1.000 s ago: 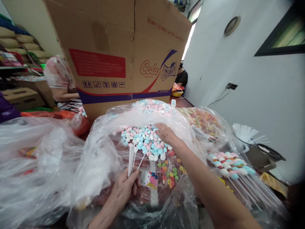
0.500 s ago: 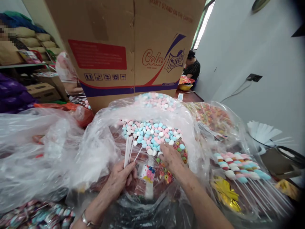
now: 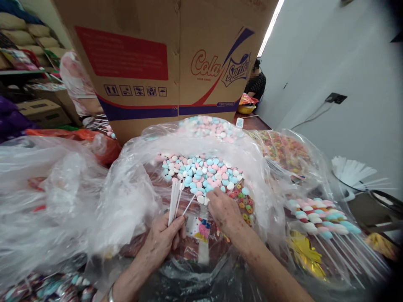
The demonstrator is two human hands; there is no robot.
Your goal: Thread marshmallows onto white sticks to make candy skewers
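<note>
My left hand (image 3: 166, 235) is closed around several white sticks (image 3: 174, 200), which fan upward; one leans out to the right. My right hand (image 3: 225, 212) reaches down at the near edge of a spread of pink, blue and white marshmallows (image 3: 201, 173). Its fingers are bent together, and what they pinch, if anything, is hidden. Small coloured rings (image 3: 247, 205) lie just right of that hand, in a clear plastic bag. Between my hands a printed label (image 3: 201, 228) shows on the plastic-covered surface.
A tall cardboard box (image 3: 141, 63) stands behind the marshmallows. To the right lie finished marshmallow skewers (image 3: 324, 218), gold twist ties (image 3: 305, 253) and a bag of orange sweets (image 3: 283, 149). Crumpled clear plastic (image 3: 56, 188) covers the left. Two other people are partly visible beyond the box.
My right hand has drawn slightly left along the marshmallows' near edge, its fingers curling closer together. The left hand still grips the sticks. The view has tilted down a little.
</note>
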